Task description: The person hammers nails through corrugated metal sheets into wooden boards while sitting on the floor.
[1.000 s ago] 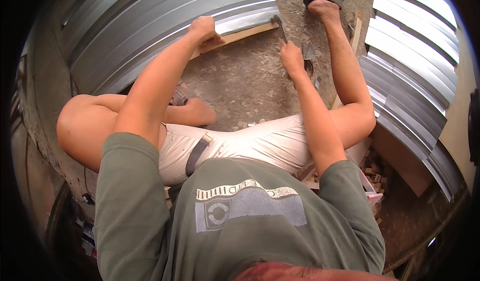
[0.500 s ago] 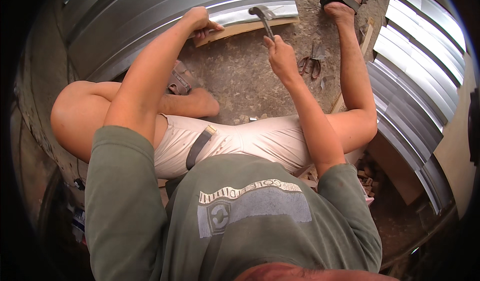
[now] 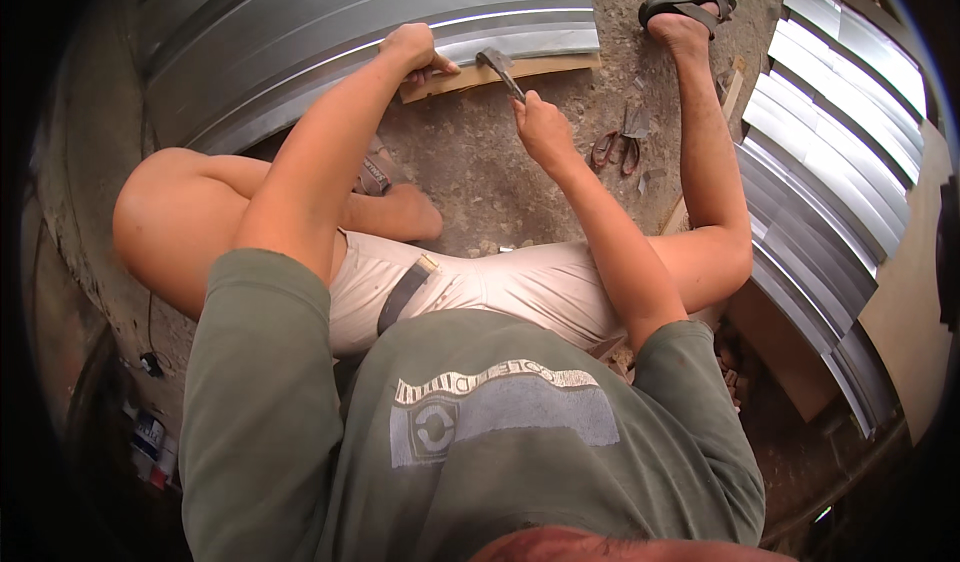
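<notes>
My left hand is closed over the front edge of a silver metal sheet and the wooden strip under that edge. Its thumb and forefinger point along the strip; whether a nail is between them is too small to tell. My right hand grips a hammer by its handle. The hammer's dark, curved head is close to the sheet's edge, just right of my left fingertips. Whether it touches cannot be made out.
Red-handled snips lie on the dirt floor among metal scraps. Overlapping shiny metal sheets are stacked at the right, by a tan board. My sandalled foot rests at the far right.
The hammer head has come down and left, closer to the sheet's edge and my left hand. My left hand keeps its hold on the edge. The whole view has shifted slightly.
</notes>
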`<state>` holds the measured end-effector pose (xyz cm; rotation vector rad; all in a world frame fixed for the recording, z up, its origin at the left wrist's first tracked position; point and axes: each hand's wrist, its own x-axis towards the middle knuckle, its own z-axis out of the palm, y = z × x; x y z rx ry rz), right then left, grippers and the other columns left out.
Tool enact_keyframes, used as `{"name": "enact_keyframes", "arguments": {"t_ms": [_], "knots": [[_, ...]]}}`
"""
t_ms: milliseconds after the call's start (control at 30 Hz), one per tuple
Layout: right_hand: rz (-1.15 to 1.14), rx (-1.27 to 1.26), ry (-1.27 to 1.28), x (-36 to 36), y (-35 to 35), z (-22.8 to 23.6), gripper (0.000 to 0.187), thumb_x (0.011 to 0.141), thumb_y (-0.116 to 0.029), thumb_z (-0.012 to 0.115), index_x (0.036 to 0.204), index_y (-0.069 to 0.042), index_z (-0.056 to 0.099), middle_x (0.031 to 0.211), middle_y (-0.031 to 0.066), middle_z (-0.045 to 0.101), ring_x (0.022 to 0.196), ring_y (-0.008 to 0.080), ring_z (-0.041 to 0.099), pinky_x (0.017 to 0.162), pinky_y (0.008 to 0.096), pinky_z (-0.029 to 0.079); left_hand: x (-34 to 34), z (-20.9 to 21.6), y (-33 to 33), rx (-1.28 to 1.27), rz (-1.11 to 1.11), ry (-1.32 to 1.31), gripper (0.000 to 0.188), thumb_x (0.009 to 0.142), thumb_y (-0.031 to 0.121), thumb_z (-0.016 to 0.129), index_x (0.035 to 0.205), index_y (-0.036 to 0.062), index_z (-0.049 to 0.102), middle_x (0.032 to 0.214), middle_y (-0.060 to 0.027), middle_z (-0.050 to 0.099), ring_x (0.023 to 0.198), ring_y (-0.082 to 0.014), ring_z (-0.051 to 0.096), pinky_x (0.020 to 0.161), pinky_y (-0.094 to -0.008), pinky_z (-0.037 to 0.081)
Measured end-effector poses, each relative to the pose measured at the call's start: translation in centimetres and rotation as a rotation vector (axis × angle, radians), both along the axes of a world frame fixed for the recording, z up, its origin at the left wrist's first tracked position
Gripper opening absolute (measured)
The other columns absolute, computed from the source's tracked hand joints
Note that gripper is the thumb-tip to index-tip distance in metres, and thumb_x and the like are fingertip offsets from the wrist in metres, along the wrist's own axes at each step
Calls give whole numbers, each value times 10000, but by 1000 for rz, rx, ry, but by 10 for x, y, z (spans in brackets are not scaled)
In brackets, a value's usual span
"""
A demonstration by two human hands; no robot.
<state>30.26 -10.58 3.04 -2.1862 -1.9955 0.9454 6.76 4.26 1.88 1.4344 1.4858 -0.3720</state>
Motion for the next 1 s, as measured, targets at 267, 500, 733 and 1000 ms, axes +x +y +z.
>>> {"name": "enact_keyframes", "arguments": {"t_ms": [267,500,733,1000], "knots": [[-33,-7,7,0,-2,-4,412,1036,-404,495,924,-14,566,840,276,684,835,500,666,723,590,516,-17,10,-68,880,-457,73,571,718,503,825,1086,97,665,1240,-121,648,1160,-252,601,888,-390,482],[-19,-30,15,-7,4,11,447,1046,-427,475,934,-3,564,809,289,664,835,512,643,718,582,497,-43,-14,-103,905,-685,217,703,932,276,642,1558,152,348,1619,-6,342,1489,-209,310,1152,-552,239],[-43,170,198,-29,7,45,450,1049,-404,476,881,7,548,732,270,643,752,483,650,662,564,489,-42,-12,-103,954,-827,373,677,923,65,523,1569,117,327,1638,-6,321,1533,-200,248,1177,-584,185],[-226,80,293,-17,0,13,478,1001,-433,586,817,7,555,665,216,607,650,425,609,621,488,471,-45,-26,-97,1007,-593,218,771,873,425,693,1537,191,379,1586,27,391,1467,-178,342,1147,-535,242]]}}
